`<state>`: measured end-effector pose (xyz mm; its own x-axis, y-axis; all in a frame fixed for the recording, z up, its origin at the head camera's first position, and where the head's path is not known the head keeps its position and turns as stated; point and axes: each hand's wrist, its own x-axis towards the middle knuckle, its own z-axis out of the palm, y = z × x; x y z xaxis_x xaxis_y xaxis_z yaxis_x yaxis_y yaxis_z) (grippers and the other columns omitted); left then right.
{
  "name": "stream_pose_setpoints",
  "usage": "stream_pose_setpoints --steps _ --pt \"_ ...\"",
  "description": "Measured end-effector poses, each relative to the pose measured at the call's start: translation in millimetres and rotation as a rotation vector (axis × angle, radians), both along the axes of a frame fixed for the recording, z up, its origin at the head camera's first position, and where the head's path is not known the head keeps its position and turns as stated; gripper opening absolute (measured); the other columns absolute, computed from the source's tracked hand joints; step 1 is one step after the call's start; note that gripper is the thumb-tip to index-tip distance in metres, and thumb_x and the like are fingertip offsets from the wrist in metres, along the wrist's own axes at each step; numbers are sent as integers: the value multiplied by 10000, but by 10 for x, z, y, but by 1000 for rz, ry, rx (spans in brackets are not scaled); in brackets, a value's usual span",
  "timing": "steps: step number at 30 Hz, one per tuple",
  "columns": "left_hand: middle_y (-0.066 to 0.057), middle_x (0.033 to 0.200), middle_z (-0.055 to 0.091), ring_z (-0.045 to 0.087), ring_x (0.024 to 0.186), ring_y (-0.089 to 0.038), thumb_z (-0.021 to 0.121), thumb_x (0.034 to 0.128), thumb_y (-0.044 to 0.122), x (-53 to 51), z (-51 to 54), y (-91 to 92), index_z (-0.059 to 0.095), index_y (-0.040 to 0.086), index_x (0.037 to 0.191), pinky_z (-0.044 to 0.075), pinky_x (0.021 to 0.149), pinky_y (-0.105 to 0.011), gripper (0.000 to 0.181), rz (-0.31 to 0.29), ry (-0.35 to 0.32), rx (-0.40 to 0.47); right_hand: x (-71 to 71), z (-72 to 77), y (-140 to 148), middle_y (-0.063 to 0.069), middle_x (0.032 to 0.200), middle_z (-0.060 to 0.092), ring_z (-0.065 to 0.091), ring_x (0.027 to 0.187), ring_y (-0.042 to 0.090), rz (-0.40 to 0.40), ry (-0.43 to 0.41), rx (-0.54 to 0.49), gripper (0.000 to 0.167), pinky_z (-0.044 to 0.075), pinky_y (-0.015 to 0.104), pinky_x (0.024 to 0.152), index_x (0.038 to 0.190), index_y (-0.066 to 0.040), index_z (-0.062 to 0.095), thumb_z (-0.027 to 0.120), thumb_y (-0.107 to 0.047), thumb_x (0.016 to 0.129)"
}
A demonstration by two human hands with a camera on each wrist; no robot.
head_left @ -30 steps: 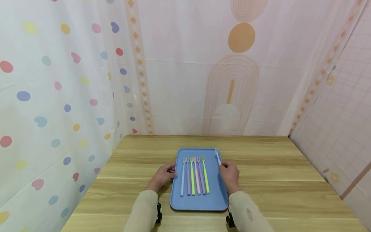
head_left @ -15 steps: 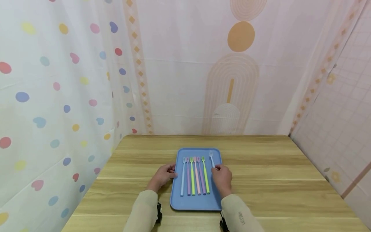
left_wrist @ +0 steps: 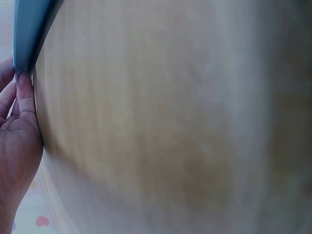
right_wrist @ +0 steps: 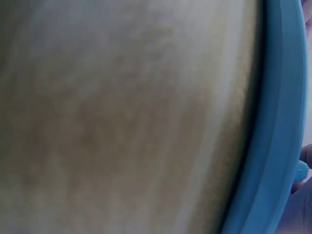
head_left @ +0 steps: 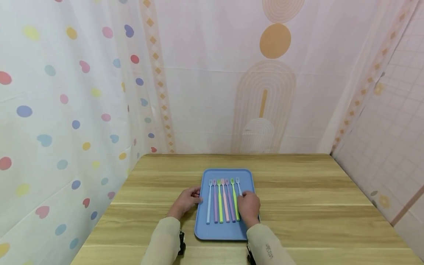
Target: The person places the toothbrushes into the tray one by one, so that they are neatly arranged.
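My right hand [head_left: 249, 207] pinches a pale blue toothbrush [head_left: 238, 183] over the right part of a blue tray [head_left: 218, 234]. Its head points to the far end, and the hand hides most of its handle. The handle tip [right_wrist: 302, 171] shows between the fingers in the right wrist view. To its left on the tray lie several toothbrushes side by side: another pale blue one [head_left: 208, 206], a purple [head_left: 215, 208], a green [head_left: 220, 206], a pink [head_left: 226, 204], a second purple [head_left: 230, 204] and a second green [head_left: 235, 198]. My left hand [head_left: 186, 200] grips the tray's left rim.
A wooden table [head_left: 308, 206] carries the tray and extends to both sides of it. Behind stands a patterned curtain [head_left: 205, 92], with a dotted curtain [head_left: 66, 147] along the left and a pale checked one [head_left: 397, 129] on the right.
From the tray's right rim, my right hand has moved left with the pale blue toothbrush, which now lies close beside the rightmost green one. The left hand has stayed at the rim.
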<state>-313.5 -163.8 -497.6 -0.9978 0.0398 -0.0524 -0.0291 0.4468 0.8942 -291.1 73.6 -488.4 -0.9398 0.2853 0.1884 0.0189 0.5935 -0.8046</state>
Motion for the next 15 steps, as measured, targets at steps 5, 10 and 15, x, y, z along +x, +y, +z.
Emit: stream_pose_setpoints --steps 5,10,15 --pt "-115 1088 583 525 996 -236 676 889 -40 -7 -10 5 526 -51 1392 456 869 -355 525 1 -2 8 13 10 -2 139 777 667 611 668 251 5 -19 72 119 528 429 636 873 53 710 639 -35 839" --pt "-121 1089 583 525 998 -240 673 887 -44 -18 1 4 523 -64 1388 457 864 -348 524 -2 7 12 -2 1 11 156 749 647 598 661 270 27 0 84 117 514 440 619 838 63 698 622 -25 831" --pt "-137 1083 594 533 989 -246 671 878 -60 -2 26 1 519 -90 1377 460 852 -342 522 -4 23 22 -31 45 110 229 974 671 641 857 346 72 4 132 266 525 489 721 1058 87 700 631 -102 884"
